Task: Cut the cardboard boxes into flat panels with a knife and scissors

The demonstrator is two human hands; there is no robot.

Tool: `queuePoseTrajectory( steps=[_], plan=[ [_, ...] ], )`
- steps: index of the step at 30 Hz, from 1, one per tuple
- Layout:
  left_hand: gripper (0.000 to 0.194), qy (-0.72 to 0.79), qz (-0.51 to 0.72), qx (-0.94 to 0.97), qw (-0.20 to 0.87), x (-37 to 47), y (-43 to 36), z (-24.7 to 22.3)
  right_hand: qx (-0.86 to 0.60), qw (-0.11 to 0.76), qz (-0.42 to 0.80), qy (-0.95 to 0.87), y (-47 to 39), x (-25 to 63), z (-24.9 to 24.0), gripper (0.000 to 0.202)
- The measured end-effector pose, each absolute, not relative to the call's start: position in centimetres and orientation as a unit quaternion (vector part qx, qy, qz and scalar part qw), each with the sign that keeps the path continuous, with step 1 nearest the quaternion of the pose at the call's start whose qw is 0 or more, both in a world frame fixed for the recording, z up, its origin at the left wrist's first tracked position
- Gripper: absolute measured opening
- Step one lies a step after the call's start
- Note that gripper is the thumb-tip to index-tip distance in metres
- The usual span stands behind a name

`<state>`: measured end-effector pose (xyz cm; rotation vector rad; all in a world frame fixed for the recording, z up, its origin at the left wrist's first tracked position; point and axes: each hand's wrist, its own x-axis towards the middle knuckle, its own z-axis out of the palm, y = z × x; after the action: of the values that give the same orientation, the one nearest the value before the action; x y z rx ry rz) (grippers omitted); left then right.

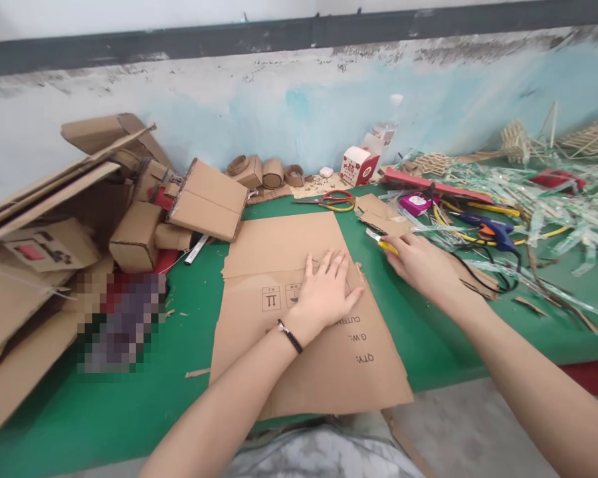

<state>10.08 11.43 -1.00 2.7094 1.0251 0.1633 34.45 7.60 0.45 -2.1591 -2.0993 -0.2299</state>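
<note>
cardboard sheet runs lengthwise forward; yellow cutter seemingly points forward-left.

Bright, even light here, from where I can't tell, and it's washing the white-and-pale-blue painted wall pale! Shadows fall soft, darkest among the piled brown cardboard boxes. Highlights glint off the tangled clear plastic strips, slightly smeared. Print on the flat brown cardboard sheet looks soft; wide-angle stretch pulls the corners; blocky pixelation masks a dark purplish patch.
</note>
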Motion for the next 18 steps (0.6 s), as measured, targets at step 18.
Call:
queuePoseTrajectory(
  steps=[18],
  plan=[
    [0.054,0.352,0.085,0.926,0.103,10.2,11.9,-0.9,-0.761,0.137,0.205,-0.6,2.4,27.9,4.1,0.054]
  ],
)
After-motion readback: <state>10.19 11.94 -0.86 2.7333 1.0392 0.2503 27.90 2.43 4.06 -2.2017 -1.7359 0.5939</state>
